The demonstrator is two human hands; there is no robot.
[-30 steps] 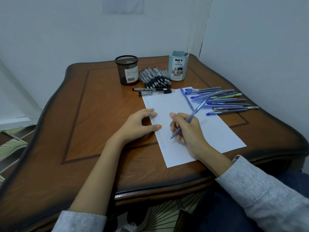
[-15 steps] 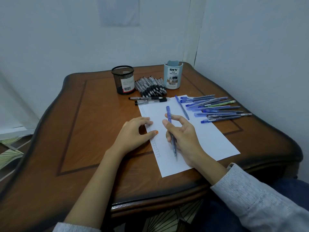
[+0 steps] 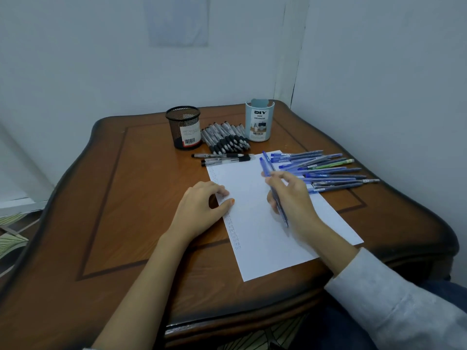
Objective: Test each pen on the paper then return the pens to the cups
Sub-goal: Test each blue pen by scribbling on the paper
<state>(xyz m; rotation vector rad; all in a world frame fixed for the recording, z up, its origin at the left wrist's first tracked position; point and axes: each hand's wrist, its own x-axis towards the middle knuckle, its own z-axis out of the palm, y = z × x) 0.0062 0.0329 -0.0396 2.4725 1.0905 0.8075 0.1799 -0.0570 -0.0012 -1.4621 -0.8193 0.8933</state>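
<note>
A white paper (image 3: 255, 218) lies on the wooden table (image 3: 126, 198), with a column of small ink marks down its left edge. My left hand (image 3: 202, 208) rests flat on that edge, fingers apart, holding nothing. My right hand (image 3: 290, 198) grips a blue pen (image 3: 274, 190) over the paper's right part, its tip pointing back toward me. Several blue pens (image 3: 328, 168) lie fanned out at the right of the paper. Several black pens (image 3: 225, 140) lie piled between a black mesh cup (image 3: 184, 127) and a pale blue cup (image 3: 259, 121).
Two black pens (image 3: 222, 157) lie crosswise just beyond the paper's top edge. Walls close in behind and to the right of the table. The table's left half is bare wood. A patterned floor shows at the far left.
My right hand stopped writing near the left-hand marks, lifted the blue pen, turned it lengthwise, and moved right toward the fanned blue pens. My left hand stayed put.
</note>
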